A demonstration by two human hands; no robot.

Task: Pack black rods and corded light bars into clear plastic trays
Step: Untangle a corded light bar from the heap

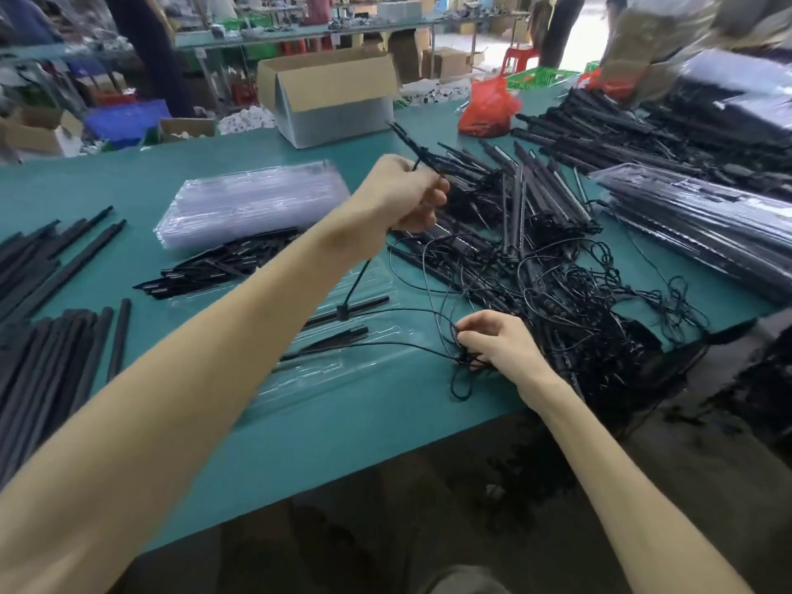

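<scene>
My left hand [403,195] is raised over the green table and grips a thin black light bar [405,141] that slants up to the far left. Its cord [428,272] hangs down toward my right hand [497,340], which pinches a bunch of black cord near the table's front edge. Below my left forearm lies a clear plastic tray [377,336] with a few black rods [343,312] in it. A tangled heap of corded light bars [535,250] fills the table to the right. Loose black rods [51,336] lie at the left.
A stack of clear trays [253,199] sits at centre left, with short black parts [223,263] in front. Filled trays [703,225] are stacked at the right. A cardboard box [330,96] and a red bag [488,105] stand at the far edge.
</scene>
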